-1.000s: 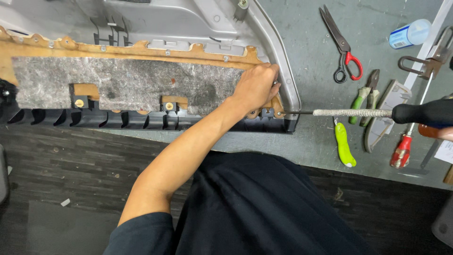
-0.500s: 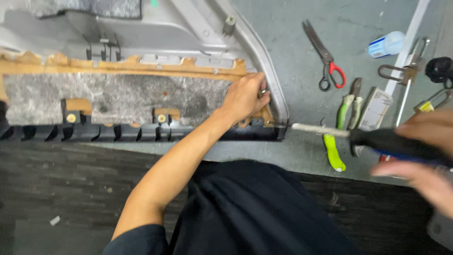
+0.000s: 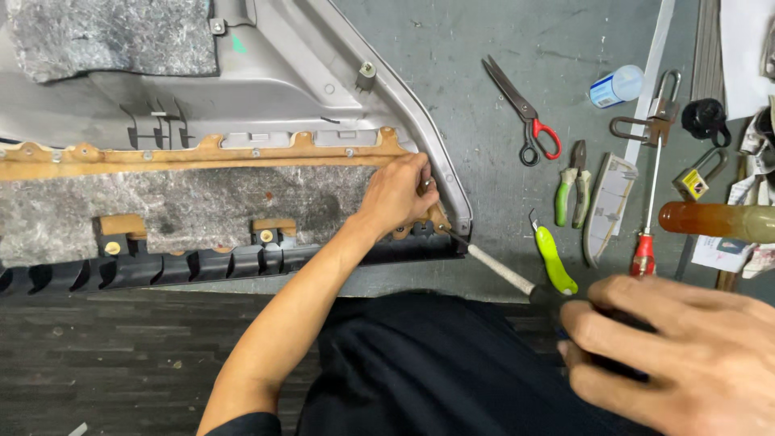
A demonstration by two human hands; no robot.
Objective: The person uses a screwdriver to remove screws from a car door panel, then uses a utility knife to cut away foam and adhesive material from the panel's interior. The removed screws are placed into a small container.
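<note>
A grey car door trim panel (image 3: 274,73) lies inside-up on the workbench, with a tan fibre strip (image 3: 202,153) and grey felt padding (image 3: 202,210) across it. My left hand (image 3: 400,194) presses on the panel's lower right corner, fingers curled at a fastener. My right hand (image 3: 678,355) is close to the camera, closed around the dark handle of a screwdriver (image 3: 496,266). Its taped shaft slants up-left, and the tip touches the panel corner just beside my left fingers.
To the right on the bench lie red-handled scissors (image 3: 529,121), green-handled pliers (image 3: 571,194), a green utility knife (image 3: 555,260), a red-handled screwdriver (image 3: 644,242), padlocks (image 3: 658,109), a small blue-capped bottle (image 3: 617,85) and an amber handle (image 3: 718,220). Dark floor lies below the bench edge.
The screwdriver has swung from pointing level to slanting, its tip now at the panel corner. My right hand has come lower and nearer the camera. My left hand stays at the corner.
</note>
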